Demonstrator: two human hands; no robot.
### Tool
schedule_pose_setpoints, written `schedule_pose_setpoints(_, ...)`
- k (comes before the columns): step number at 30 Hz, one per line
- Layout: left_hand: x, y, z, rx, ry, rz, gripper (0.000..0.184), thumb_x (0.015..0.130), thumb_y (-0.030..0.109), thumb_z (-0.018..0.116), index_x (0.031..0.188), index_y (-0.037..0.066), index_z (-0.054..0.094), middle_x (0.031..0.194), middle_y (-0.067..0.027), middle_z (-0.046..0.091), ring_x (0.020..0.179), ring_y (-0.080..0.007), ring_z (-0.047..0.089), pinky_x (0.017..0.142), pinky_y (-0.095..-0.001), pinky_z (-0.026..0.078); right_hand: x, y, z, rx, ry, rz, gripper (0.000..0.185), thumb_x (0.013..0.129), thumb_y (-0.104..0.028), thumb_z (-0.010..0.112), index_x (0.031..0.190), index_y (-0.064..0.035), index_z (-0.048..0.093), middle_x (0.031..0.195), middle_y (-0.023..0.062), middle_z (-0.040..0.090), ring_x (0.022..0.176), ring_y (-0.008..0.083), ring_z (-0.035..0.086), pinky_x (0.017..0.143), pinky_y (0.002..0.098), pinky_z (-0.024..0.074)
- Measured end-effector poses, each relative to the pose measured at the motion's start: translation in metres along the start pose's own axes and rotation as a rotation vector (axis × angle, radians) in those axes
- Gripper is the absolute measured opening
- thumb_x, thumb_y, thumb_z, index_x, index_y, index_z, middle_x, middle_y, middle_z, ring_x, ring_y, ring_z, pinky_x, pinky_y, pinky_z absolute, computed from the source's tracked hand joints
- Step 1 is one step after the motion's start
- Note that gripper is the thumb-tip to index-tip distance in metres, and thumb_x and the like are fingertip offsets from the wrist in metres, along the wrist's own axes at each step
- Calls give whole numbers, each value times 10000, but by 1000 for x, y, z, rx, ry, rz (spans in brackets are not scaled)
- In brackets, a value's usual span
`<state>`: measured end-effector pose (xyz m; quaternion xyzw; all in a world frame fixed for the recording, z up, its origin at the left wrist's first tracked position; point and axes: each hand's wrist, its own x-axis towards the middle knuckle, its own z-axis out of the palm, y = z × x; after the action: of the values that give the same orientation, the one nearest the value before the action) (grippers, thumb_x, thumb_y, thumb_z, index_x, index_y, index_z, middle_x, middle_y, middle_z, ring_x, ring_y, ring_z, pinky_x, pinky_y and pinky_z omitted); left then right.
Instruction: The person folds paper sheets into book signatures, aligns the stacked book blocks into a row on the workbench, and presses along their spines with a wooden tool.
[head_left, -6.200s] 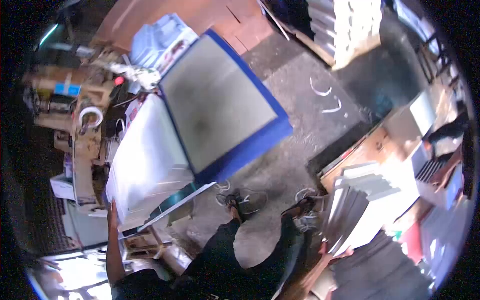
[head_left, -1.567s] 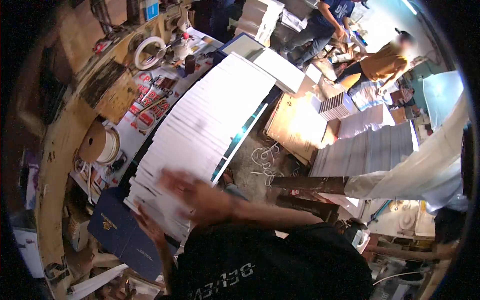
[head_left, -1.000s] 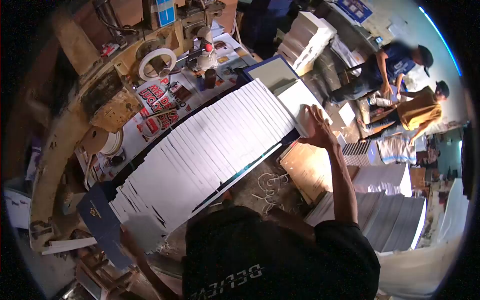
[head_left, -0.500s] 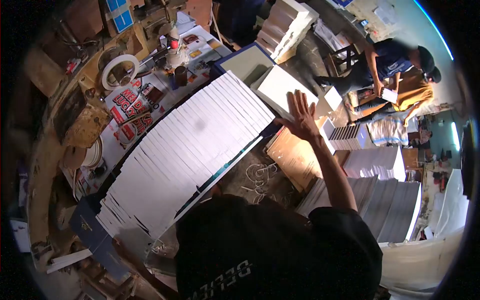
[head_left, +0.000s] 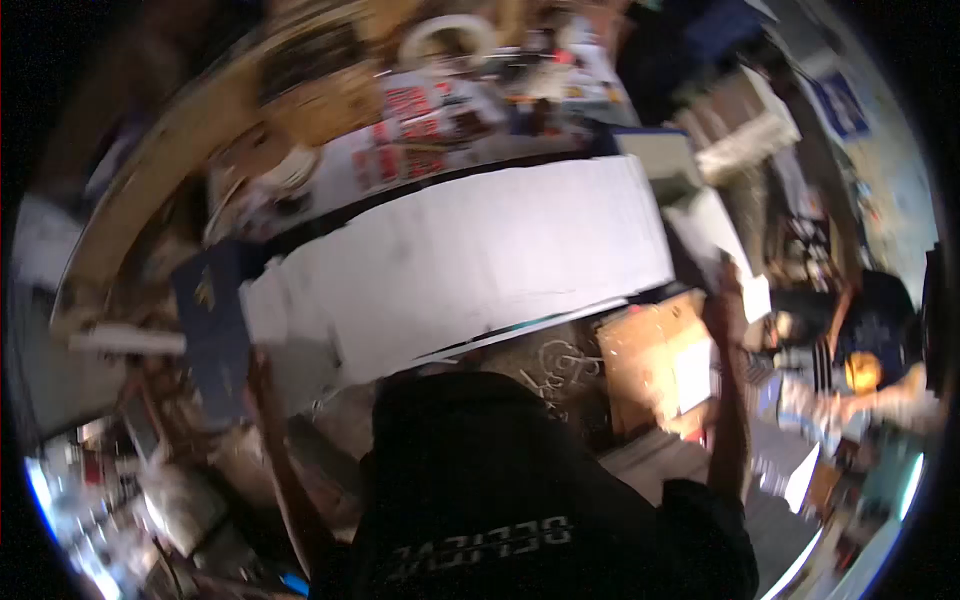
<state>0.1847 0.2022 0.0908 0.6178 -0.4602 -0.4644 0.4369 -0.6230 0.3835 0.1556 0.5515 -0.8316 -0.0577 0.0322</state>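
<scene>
A long row of white book blocks (head_left: 480, 250) runs across the bench before me, their page edges facing up. At its left end stands a dark blue cover (head_left: 210, 330) with a gold emblem. My left hand (head_left: 260, 378) is at the near edge of that cover, beside the end of the row; its fingers are blurred. At the right end, my right hand (head_left: 728, 290) is at a white paper block (head_left: 715, 225) a little apart from the row. Motion smears the fingers of this hand too, so its grip cannot be made out.
Brown cardboard (head_left: 640, 360) lies at the near right, with stacked grey sheets (head_left: 670, 465) closer to me. Pale string (head_left: 565, 365) lies in front of the row. Behind are a printed poster sheet (head_left: 400, 130) and a white ring (head_left: 447, 38). A co-worker (head_left: 875, 320) is at the right.
My view has turned, so the row lies flatter across it and blur has set in. My right hand, earlier flat with fingers spread on the white block, now appears lower along its near side.
</scene>
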Motion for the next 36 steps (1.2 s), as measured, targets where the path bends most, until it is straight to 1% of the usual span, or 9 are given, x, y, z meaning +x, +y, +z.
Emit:
schedule_pose_setpoints(1,3,-32,-19,-319,-27,90,596,1016,388,488,1444,-20,414,1477,-183,433,1361,-260,414,1109,-363,340,0,23,1,-69,40,-29,722,798,-55,602,1458,-13,312,1470,170,319,1305,324,349,1053,456,306)
schedule_pose_setpoints(4,-7,36,17,407,69,-2,521,1003,318,535,1397,-18,478,1350,-182,560,1233,-249,529,1044,-353,398,16,92,-5,-91,255,-33,478,857,-46,613,1326,-2,535,1233,175,641,1027,284,653,851,329,545)
schedule_pose_setpoints(8,-5,90,18,412,30,54,512,1006,427,488,1211,-31,591,1126,-163,622,1022,-250,583,918,-368,451,-6,55,-89,942,272,115,595,843,-93,715,1391,-21,494,1379,203,524,1172,279,552,958,397,495)
schedule_pose_setpoints(12,-3,122,12,207,-21,-42,616,1001,536,446,1100,-48,617,893,-115,624,825,-204,582,833,-360,499,-78,-70,-171,551,515,133,373,936,-215,559,1220,11,645,1421,218,460,1244,369,505,980,491,476)
schedule_pose_setpoints(14,4,132,1,176,-121,10,677,991,581,425,1211,-34,602,862,-124,639,827,-205,632,822,-362,530,-88,-135,-178,1475,515,438,444,983,-265,479,1285,51,558,1426,226,462,1273,369,493,1005,509,459)
schedule_pose_setpoints(20,65,66,-52,-275,-743,-129,955,890,794,267,1435,32,453,1061,-247,664,1011,-291,671,901,-400,535,-96,-329,-115,2271,-353,-131,507,1014,-274,437,1447,-17,369,1420,154,476,1313,277,455,1084,446,392)
schedule_pose_setpoints(25,104,75,-66,-461,-1081,-427,1156,805,889,127,1483,-26,324,1401,-285,479,1207,-319,573,1088,-460,385,-103,-611,-205,1644,-349,229,524,836,-200,764,1228,11,488,1088,116,629,984,198,642,823,344,556)
schedule_pose_setpoints(31,76,99,-82,-452,-241,-103,503,1032,367,472,1367,-7,498,1329,-221,571,1292,-299,504,1090,-440,356,-93,-679,-215,1187,-162,7,532,845,-195,739,1216,20,425,942,201,691,802,255,710,690,355,556)
schedule_pose_setpoints(36,41,84,-60,-174,-448,-36,265,927,123,632,1165,10,606,1149,-218,615,1140,-293,574,958,-477,440,-99,-718,-267,556,-116,-117,670,871,-171,647,1331,102,244,889,332,631,750,426,693,655,483,574)
